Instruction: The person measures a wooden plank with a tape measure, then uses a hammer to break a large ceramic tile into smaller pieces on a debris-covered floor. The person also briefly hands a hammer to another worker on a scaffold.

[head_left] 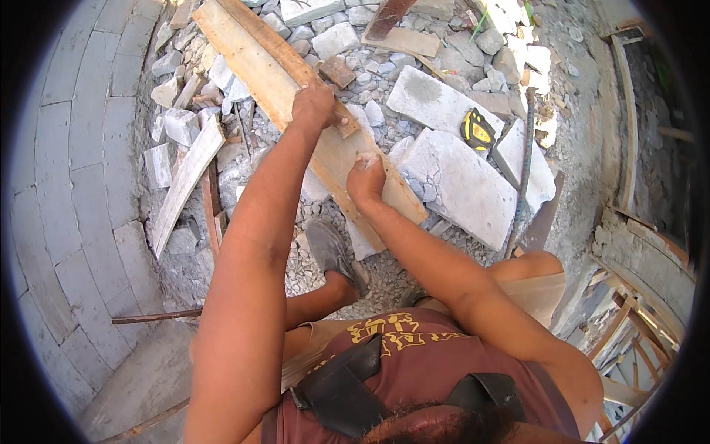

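A wide wooden plank [336,166] slants across the rubble in front of me, from the upper left toward my feet. On its upper part lies a narrower wooden batten [270,44], its near end stopping just past my left hand. My left hand [313,107] is closed over that batten near this end. Lower down, my right hand [367,180] rests on the plank with its fingers pinched together. Whatever it may hold is too small to make out. To the right, a yellow and black tape measure [478,129] lies on pale concrete slabs.
A grey block wall [81,163] rises on the left. Broken concrete and stones surround the plank, with a loose pale board [188,189] at left. A ribbed metal rod [526,163] leans beside the slabs [462,185] on the right. My shoe [333,251] stands on gravel close to the plank.
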A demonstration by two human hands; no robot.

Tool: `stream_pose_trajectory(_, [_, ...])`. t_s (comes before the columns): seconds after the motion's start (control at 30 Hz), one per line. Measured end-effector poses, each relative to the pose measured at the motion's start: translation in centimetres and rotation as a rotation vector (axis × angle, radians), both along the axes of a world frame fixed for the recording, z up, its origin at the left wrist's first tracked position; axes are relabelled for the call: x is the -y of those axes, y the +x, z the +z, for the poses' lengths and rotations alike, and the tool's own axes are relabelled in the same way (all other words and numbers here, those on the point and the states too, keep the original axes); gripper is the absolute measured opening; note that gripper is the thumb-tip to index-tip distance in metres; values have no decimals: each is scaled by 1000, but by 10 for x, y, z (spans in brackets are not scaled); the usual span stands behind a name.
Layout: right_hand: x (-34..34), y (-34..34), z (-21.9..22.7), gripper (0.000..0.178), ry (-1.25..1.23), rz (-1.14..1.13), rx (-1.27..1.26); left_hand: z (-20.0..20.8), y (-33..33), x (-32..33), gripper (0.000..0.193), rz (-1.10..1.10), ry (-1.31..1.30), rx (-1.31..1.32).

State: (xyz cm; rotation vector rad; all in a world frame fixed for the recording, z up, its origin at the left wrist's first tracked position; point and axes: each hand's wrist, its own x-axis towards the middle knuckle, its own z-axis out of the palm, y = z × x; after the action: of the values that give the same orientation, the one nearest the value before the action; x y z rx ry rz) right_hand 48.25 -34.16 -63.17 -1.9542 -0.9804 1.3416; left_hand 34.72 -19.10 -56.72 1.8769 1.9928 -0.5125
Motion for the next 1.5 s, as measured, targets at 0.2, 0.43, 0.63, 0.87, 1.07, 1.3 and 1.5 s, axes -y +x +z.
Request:
stream_pose_trajectory(0.2, [-51, -22, 8, 26, -56, 106, 82, -2, -3, 0, 88, 17, 24, 26])
stream_pose_trajectory(0.43, [18, 2, 55, 32, 46, 669, -121, 0, -4, 11, 95, 65, 61, 83])
stream_pose_trajectory(0.63, [-58, 211, 60, 41, 33, 1074, 601, -11, -8, 14, 101, 151, 71, 206])
stream_pose_trajectory(0.87, [-91, 297, 43, 31, 288, 900, 740, -42, -9, 45, 96, 218, 252, 324])
stream_pose_trajectory(1.07, [-116, 236, 12, 33, 687, 858, 918, -49, 2, 62, 69, 301, 347, 441])
stream_pose_trajectory(1.3, [-144, 47, -51, 86, -6, 693, 47, -71, -3, 73, 43, 486, 536, 689])
stream_pose_trajectory(1.5, [-135, 21, -78, 92, -143, 568, -106, -66, -3, 75, 52, 538, 606, 737])
